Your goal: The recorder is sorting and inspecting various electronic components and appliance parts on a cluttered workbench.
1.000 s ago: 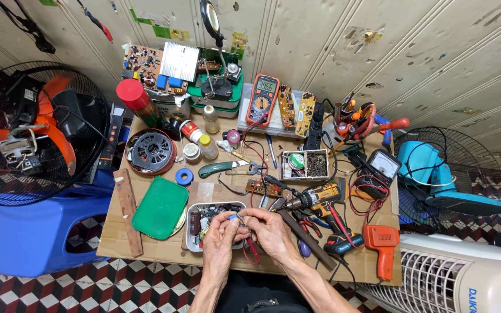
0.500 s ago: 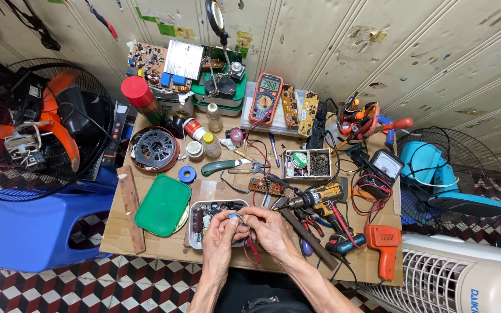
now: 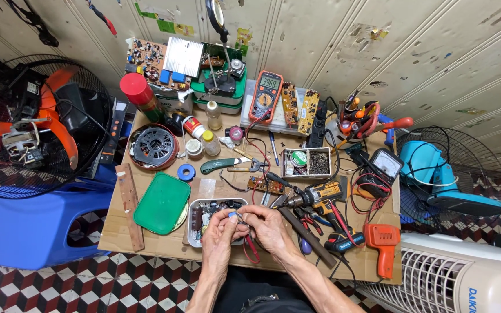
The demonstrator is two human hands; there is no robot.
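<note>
I'm still pinching a small blue-tipped component (image 3: 233, 215) between the fingertips of my left hand (image 3: 220, 229) and right hand (image 3: 268, 225), both clenched on it, just over the near edge of the metal parts tray (image 3: 195, 223) on the tabletop (image 3: 146, 240). Nothing is really changing versus the earlier frame: my hands are staying put, with the green lid (image 3: 162, 202) left of the tray and the cordless drill (image 3: 320, 200) to the right lying unmoved.

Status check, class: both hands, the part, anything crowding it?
Left hand and right hand pinch a small blue part. Over parts tray. Red-handled pliers beneath.
</note>
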